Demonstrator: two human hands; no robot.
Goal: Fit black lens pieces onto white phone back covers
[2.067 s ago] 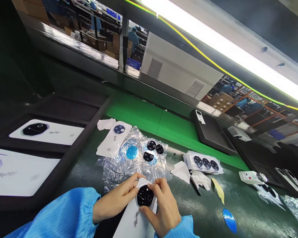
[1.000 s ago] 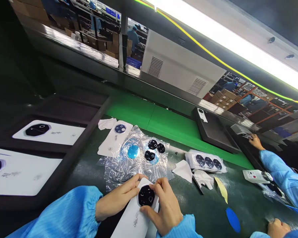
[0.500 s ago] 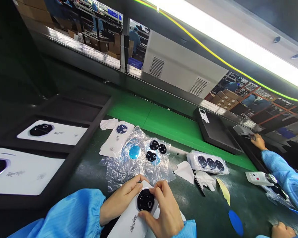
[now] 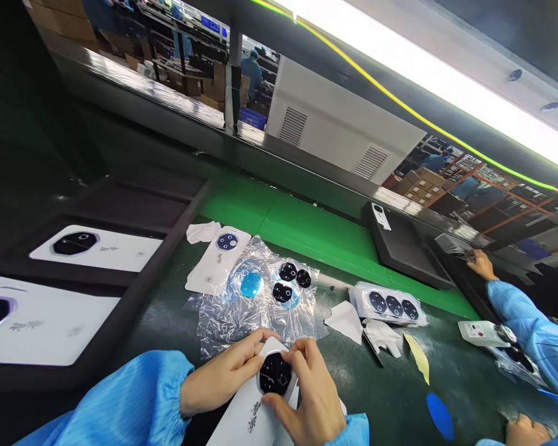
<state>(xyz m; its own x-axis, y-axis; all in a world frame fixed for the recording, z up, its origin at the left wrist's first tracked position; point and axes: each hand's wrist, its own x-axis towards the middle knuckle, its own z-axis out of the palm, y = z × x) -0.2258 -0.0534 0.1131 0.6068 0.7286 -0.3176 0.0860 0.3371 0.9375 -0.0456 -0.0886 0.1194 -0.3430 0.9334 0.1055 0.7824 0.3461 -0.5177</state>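
While the left hand holds the side of a white panel near its top, the right hand has a finger and thumb on two sides of a black round piece. The round piece sits on the top part of the panel, low in the middle of the view. Both hands are bent and only a little open. Just past them, clear plastic lies on the dark green desk, with three black discs and a blue disc on it. To the left, a black tray holds two more white panels. To the right are a white paper, a yellow strip and a blue oval. Farther right, another person's hand reaches out
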